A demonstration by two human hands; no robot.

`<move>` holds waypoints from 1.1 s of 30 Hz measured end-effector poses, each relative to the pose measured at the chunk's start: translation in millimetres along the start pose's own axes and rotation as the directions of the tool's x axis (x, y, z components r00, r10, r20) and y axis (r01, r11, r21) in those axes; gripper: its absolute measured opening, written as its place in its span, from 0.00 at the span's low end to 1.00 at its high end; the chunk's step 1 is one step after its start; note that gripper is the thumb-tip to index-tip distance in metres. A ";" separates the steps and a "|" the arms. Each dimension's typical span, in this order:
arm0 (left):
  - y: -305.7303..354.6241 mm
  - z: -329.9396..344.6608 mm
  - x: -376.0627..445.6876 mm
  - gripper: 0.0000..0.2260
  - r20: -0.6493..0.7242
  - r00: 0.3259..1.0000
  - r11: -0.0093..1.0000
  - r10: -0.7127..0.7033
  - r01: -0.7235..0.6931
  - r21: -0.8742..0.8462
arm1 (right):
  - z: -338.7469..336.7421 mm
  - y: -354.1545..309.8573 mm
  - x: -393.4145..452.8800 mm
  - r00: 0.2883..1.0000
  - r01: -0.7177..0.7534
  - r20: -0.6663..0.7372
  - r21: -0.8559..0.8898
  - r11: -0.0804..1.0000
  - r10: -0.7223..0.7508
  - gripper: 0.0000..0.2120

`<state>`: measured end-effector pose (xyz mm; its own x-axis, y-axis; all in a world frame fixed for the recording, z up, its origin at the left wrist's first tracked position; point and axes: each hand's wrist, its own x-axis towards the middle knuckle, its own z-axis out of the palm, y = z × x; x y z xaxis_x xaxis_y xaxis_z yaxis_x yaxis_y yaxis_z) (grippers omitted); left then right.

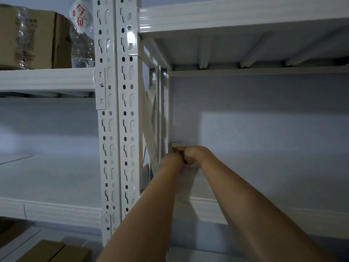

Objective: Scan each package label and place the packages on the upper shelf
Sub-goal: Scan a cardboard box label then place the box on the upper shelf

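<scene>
Cardboard shows first at far left: a brown carton (32, 37) on the neighbouring bay's shelf, left of the white slotted upright (118, 118), with clear plastic packaging (82, 33) between the two. Right of the upright, both arms reach deep onto the white shelf board (273, 167). The left hand (171, 160) and right hand (194, 155) meet round a small package (179, 148), fingers curled on it, at the back corner nearest the upright. Risks, as I judge them: the package could catch on the upright's cross brace (151, 129), or tip if let go before it sits flat; with arms this stretched, control is weak. Whether it already rests on the board is hidden by the hands.
</scene>
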<state>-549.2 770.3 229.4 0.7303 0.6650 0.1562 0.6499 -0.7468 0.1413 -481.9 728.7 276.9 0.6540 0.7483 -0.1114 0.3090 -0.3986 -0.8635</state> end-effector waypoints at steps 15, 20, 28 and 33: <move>-9.5 -4.6 38.5 0.33 0.051 0.995 0.993 -0.083 0.087 -0.074 | 3.0 20.8 37.0 0.979 0.112 -0.061 -0.640 0.760 -0.195 0.29; -10.2 2.5 37.7 0.34 0.041 0.997 0.995 -0.070 0.073 -0.069 | 4.1 28.8 41.6 0.968 0.142 -0.078 -0.610 0.780 -0.237 0.32; 10.6 -13.4 3.6 0.37 -0.148 0.987 0.981 0.057 -0.083 -0.176 | -22.5 23.6 -12.3 0.921 0.187 -0.163 -0.613 0.768 -0.354 0.34; 58.8 -13.1 -49.0 0.24 -0.266 0.932 0.914 0.246 -0.314 -0.257 | -62.3 66.2 -101.5 0.870 0.124 -0.319 -0.597 0.792 -0.377 0.31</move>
<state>-549.6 693.8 242.9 0.7844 0.4366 0.4406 0.3102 -0.8912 0.3308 -484.8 593.3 261.8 0.6728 0.6316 0.3852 0.7383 -0.5398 -0.4043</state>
